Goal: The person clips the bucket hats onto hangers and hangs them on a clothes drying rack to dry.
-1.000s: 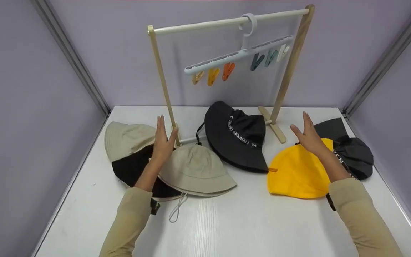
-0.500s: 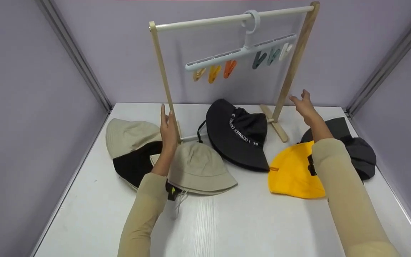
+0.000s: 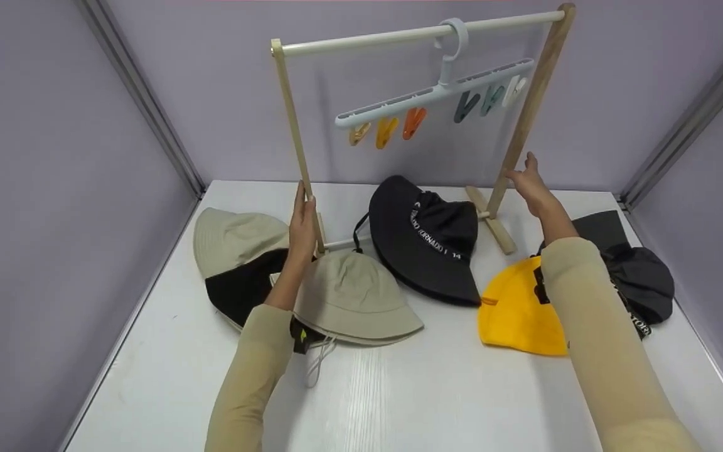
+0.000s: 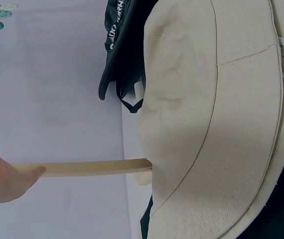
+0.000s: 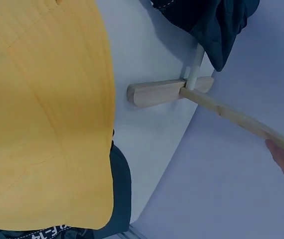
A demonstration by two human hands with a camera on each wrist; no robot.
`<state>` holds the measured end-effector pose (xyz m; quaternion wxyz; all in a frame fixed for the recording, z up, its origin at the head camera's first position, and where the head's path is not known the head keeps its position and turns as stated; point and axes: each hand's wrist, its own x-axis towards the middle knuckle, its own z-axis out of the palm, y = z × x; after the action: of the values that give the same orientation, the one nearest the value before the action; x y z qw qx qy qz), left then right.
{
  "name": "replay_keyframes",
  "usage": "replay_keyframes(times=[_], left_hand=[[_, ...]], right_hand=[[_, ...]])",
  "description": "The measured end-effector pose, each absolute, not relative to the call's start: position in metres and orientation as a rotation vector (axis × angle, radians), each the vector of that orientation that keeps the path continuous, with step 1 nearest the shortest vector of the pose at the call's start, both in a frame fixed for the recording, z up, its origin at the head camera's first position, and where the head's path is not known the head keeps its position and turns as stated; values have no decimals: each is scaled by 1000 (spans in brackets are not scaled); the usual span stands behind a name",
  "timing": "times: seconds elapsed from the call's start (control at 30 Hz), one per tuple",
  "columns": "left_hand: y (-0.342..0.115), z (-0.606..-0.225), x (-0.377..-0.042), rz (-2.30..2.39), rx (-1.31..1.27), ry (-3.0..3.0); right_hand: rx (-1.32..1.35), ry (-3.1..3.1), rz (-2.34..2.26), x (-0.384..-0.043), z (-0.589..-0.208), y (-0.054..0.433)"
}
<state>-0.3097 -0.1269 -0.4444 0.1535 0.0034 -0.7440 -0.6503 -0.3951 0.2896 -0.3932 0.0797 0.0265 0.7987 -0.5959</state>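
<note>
A small wooden rack with a white top rod stands at the back of the table. My left hand is at its left post, fingers pointing up along the wood; in the left wrist view the thumb lies against that post. On the other side, my right hand has its fingertips at the right post, and the right wrist view shows a fingertip right at the wood. From the rod hangs a pale blue clip hanger with several coloured clothespins. Beneath it sits a black bucket hat with white lettering.
Beige bucket hats and a black-lined one lie overlapping at the left. A yellow hat and dark hats lie at the right, partly behind my right sleeve. Grey walls enclose the white table.
Both hands have moved forward from above the hats to the rack's two posts. The view has shifted slightly; the hats lie as before.
</note>
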Motion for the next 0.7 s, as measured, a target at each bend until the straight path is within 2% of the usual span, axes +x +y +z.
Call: replay_keyframes(times=[0.17,0.43,0.7], left_hand=[[-128,-446,-308,-1889,-13,-2164],[-129,-445,-310,-1909,-36,-2134],[-131,-447,-310,-1890,-49,-2126]], right_hand=[[113,2438,-1740,-397,-379,294],[7,2433,-1726,-406,-354,290],[57,2375,-1858,-407,-361,295]])
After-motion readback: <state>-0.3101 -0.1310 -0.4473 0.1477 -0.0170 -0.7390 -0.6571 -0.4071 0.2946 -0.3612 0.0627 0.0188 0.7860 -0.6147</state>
